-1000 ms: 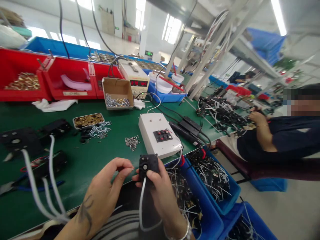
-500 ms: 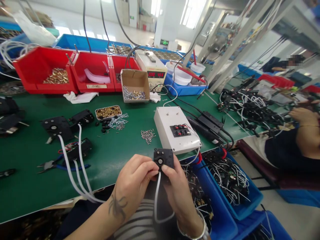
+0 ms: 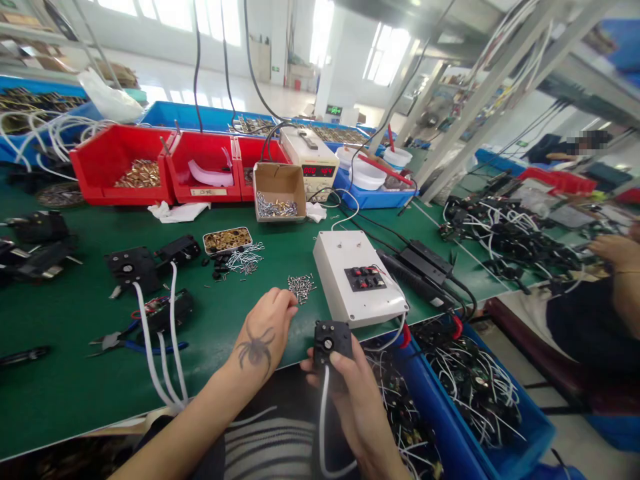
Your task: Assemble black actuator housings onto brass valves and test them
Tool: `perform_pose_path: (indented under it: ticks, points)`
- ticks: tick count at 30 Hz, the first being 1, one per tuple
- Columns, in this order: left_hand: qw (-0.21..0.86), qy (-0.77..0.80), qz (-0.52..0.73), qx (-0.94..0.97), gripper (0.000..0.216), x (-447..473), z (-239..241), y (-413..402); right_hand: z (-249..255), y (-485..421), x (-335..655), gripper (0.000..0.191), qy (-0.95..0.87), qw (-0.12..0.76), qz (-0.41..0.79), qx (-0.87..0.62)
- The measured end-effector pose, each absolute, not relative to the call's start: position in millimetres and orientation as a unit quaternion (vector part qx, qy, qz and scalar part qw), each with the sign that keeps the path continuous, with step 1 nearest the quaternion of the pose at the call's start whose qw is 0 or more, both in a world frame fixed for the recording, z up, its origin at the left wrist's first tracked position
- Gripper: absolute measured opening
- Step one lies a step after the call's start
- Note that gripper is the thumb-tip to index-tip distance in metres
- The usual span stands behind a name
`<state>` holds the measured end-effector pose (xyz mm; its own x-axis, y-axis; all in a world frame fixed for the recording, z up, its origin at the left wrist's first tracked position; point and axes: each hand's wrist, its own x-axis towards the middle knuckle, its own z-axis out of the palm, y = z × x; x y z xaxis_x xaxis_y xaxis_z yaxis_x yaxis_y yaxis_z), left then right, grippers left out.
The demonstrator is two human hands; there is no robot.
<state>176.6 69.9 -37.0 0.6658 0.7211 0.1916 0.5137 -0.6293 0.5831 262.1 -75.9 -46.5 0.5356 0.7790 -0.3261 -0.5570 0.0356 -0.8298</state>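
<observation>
Several black units [image 3: 43, 230], far left, on the green worktop [image 3: 275, 257]. Pliers [image 3: 111, 342], one pair, blue-handled, lying beside corded black units [image 3: 131, 268]. Tin [image 3: 220, 253], one, oblong, with brass-coloured pieces; bent wire pins [image 3: 245, 257] next to it. Left hand [image 3: 263, 333], one: fingers bunched together at the near side of a screw pile [image 3: 301, 287]; whether they pinch a screw cannot be told. Black square housing [image 3: 337, 335], one, raised at the worktop's near edge, white cord [image 3: 324, 413] hanging from it; gripped between thumb and fingers of the right hand [image 3: 360, 383]. White box [image 3: 337, 280], one, just beyond the housing. Blue crates [image 3: 533, 432], lower right, filled with black parts and white cords.
</observation>
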Motion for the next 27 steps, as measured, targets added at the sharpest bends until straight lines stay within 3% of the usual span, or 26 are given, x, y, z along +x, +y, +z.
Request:
perform_pose_path:
  ticks: [3,11,20,27]
  points:
    - [0.226,0.354,0.140,0.897,0.018,196,-42,81,-45,-77,261,0.060,-0.103,0.713,0.469,-0.511]
    - [0.181,0.309,0.136,0.924,0.028,207,-63,77,-49,-76,257,0.062,-0.087,0.725,0.468,-0.499]
    - [0.288,0.203,0.390,0.851,0.012,168,-38,61,-30,-70,264,0.063,-0.109,0.703,0.489,-0.504]
    - [0.324,0.079,0.364,0.870,0.013,146,0,50,-24,-65,267,0.055,-0.122,0.686,0.514,-0.500]
